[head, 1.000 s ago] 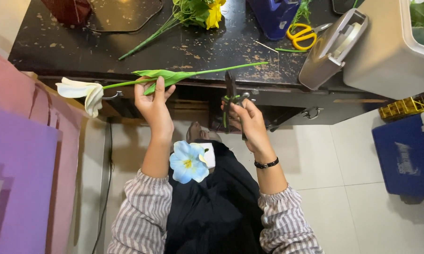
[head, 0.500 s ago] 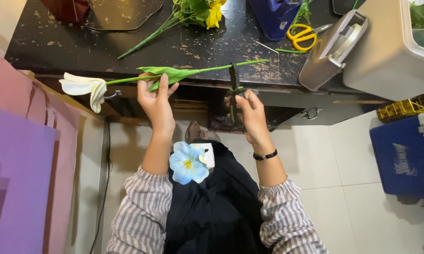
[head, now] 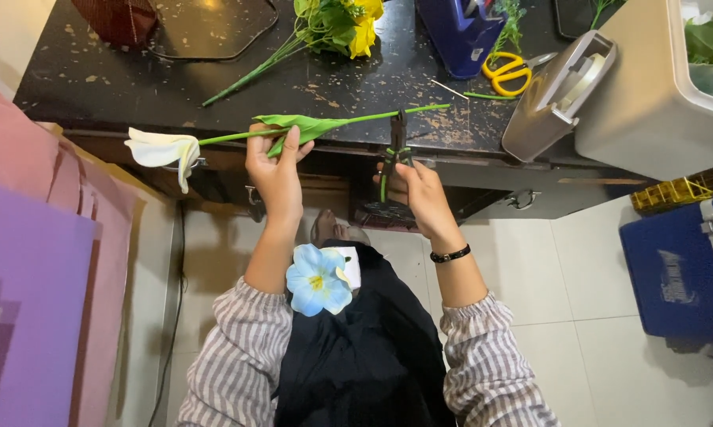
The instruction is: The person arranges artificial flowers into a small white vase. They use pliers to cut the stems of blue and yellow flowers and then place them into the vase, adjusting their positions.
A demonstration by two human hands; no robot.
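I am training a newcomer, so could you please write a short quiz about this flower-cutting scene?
1. True or false: the left hand holds the lily by its stem.
2. What does the right hand grip: A scissors, B cutters, C tape?
3. What colour are the scissors on the table?

Key: 1 true. 2 B; the cutters meet the stem near its far end. 3 yellow.

Worktop (head: 135, 75) matt black, chipped; scissors (head: 508, 71) glossy plastic.
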